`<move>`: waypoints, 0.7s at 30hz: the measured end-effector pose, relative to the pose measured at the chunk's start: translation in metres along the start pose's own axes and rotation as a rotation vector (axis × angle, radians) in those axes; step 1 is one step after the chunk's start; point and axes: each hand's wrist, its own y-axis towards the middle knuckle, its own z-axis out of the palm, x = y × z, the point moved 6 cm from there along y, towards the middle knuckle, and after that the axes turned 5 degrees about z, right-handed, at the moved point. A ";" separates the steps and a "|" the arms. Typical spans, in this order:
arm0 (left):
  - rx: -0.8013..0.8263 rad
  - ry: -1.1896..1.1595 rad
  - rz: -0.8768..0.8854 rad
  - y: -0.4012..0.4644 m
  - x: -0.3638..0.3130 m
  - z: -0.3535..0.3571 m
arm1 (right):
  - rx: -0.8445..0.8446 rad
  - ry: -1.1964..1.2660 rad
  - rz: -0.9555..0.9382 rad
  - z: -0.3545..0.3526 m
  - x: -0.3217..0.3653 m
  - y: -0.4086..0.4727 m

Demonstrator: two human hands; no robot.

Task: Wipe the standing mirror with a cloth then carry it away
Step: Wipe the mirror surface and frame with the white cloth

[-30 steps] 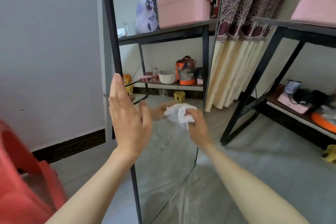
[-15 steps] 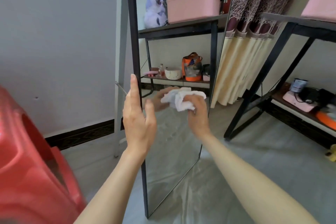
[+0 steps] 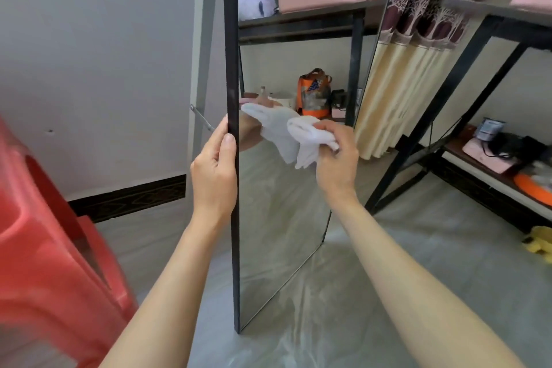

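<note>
Mirror steadied for a wipe, its long axis upright on the floor.

At far left stands a red stool [image 3: 44, 248]. The left hand [image 3: 215, 170] clasps the mirror [image 3: 277, 218] by its near black edge, apparently to brace it. The glass faces right, toward a shelf [image 3: 490, 158]. The right hand [image 3: 336, 155] clenches a white cloth [image 3: 310, 136] against the glass, mid-height; the wiping step looks under way, carrying still to come.
</note>
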 end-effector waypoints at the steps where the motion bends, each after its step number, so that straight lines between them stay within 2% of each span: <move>1: 0.015 -0.007 -0.009 0.001 0.001 -0.001 | 0.053 -0.005 -0.031 0.012 0.008 -0.008; 5: 0.088 0.038 -0.019 0.003 0.005 -0.006 | 0.484 -0.271 -0.144 0.050 -0.027 -0.084; 7: 0.104 0.046 -0.027 0.003 0.005 -0.010 | 0.793 -0.376 -0.042 0.051 -0.060 -0.116; 8: 0.111 0.045 -0.034 0.003 0.005 -0.010 | 0.853 -0.397 0.045 0.046 -0.072 -0.121; 9: 0.115 0.042 -0.040 0.003 0.004 -0.011 | 0.821 -0.375 0.122 0.040 -0.077 -0.118; 11: 0.105 0.039 -0.057 0.003 0.002 -0.012 | 0.644 -0.278 0.189 0.032 -0.064 -0.097; 16: 0.048 -0.123 -0.136 0.005 0.001 -0.014 | 0.204 -0.002 -0.097 0.023 0.022 -0.043; 18: 0.042 -0.197 -0.192 0.007 0.002 -0.014 | 0.167 0.011 -0.172 0.034 0.031 -0.047; 21: 0.083 -0.213 -0.221 0.010 0.003 -0.015 | 0.295 -0.100 -0.209 0.061 0.003 -0.094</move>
